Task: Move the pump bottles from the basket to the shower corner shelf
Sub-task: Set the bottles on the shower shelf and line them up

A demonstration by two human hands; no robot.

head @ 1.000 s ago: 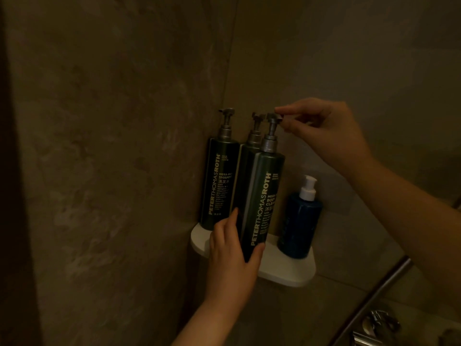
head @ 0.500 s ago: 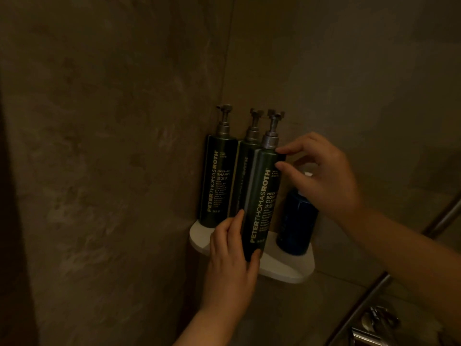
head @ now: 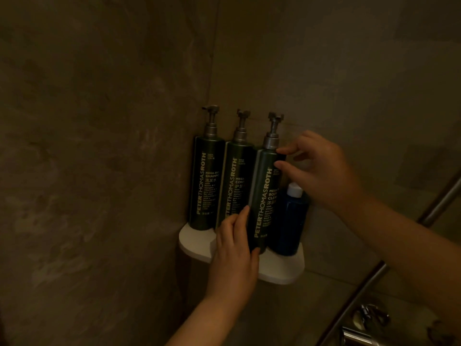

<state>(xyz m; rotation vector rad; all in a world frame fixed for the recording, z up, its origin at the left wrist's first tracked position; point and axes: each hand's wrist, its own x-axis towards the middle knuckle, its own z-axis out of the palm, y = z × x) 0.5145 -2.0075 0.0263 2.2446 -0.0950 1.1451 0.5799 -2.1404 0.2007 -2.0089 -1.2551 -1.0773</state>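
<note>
Basically I'm finishing up, my left hand [head: 232, 253] gripping the base of the third pump bottle [head: 264, 196], right hand [head: 321, 171] pinching its shoulder on the shelf [head: 282, 272].

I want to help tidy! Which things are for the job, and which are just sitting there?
For the job: left pump bottle, middle pump bottle, right pump bottle, white corner shelf, left hand, right hand.
Just there: blue bottle, metal rail, tap.
</note>
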